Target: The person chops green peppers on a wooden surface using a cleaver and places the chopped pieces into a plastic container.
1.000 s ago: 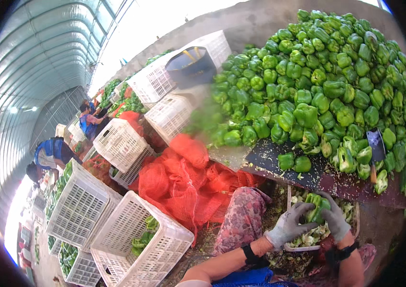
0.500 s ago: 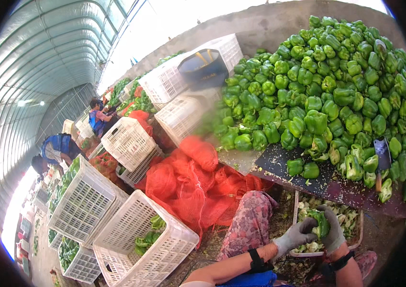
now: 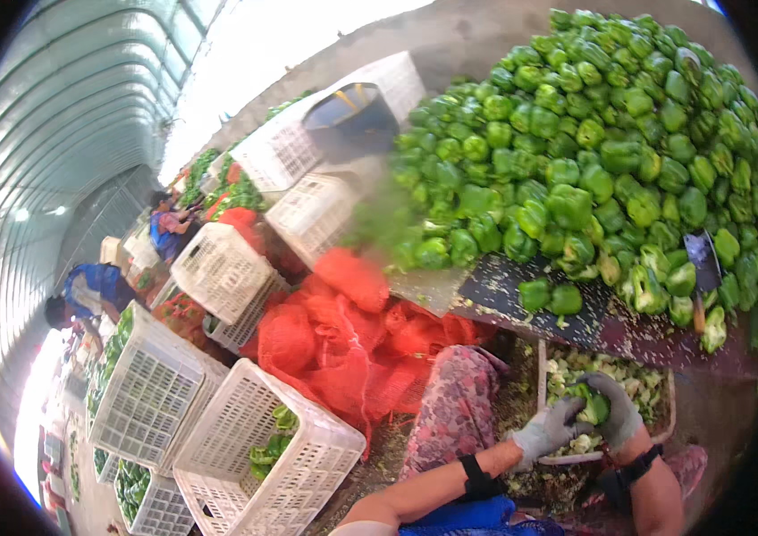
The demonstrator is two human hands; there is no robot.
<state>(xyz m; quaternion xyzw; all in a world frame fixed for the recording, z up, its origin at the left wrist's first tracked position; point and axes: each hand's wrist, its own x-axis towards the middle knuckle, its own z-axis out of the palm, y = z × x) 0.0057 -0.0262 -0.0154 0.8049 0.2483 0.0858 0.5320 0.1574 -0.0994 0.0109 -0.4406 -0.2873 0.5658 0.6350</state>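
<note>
Both my hands, in grey work gloves, hold one green bell pepper (image 3: 591, 406) between them. My left hand (image 3: 547, 432) has its fingers closed against the pepper's near left side. On the other side my right hand (image 3: 620, 416) wraps around it, thumb and fingers bent. The pepper is above a white plastic tray (image 3: 542, 380) filled with pale pepper cores and scraps. A broad-bladed knife (image 3: 703, 259) with a wooden handle lies among peppers on the dark work surface (image 3: 504, 290), beyond my hands.
A big heap of green peppers (image 3: 611, 170) covers the work surface. Red mesh sacks (image 3: 334, 335) and a white crate (image 3: 307, 478) with a few peppers stand to my left. Stacked crates (image 3: 151, 384) are farther left. Two people (image 3: 97, 286) bend and sit in the background.
The head view has shifted, so the heap sits higher and farther left in the picture. My hands still grip the pepper, which has been turned and shows paler green.
</note>
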